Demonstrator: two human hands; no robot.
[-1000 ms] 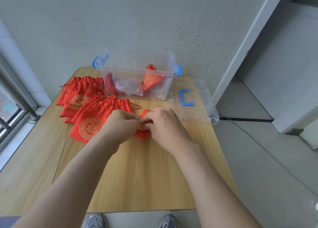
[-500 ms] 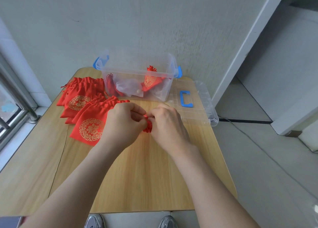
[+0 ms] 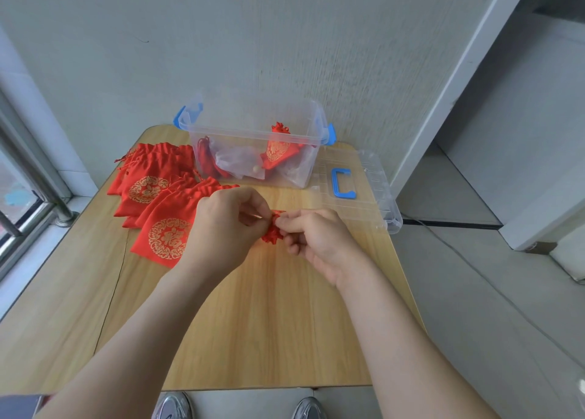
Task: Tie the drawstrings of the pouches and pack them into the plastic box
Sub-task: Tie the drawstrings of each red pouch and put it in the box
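A small red pouch [image 3: 273, 232] is held above the middle of the wooden table [image 3: 259, 323], mostly hidden by my hands. My left hand [image 3: 228, 228] pinches its gathered neck or drawstring from the left. My right hand [image 3: 316, 235] pinches it from the right, fingers curled. A pile of several flat red pouches [image 3: 164, 203] with gold round emblems lies on the table's left. The clear plastic box [image 3: 253, 134] with blue latches stands at the table's back and holds a tied red pouch [image 3: 278, 149] and other red items.
The box's clear lid [image 3: 364, 190] with a blue handle lies flat to the right of the box, overhanging the table's edge. A wall rises behind the table. A window rail [image 3: 28, 172] runs along the left. My shoes [image 3: 172, 406] show below the front edge.
Both hands have lifted slightly and drawn a little apart, pulling at the pouch's neck; more of the red pouch shows between them now.
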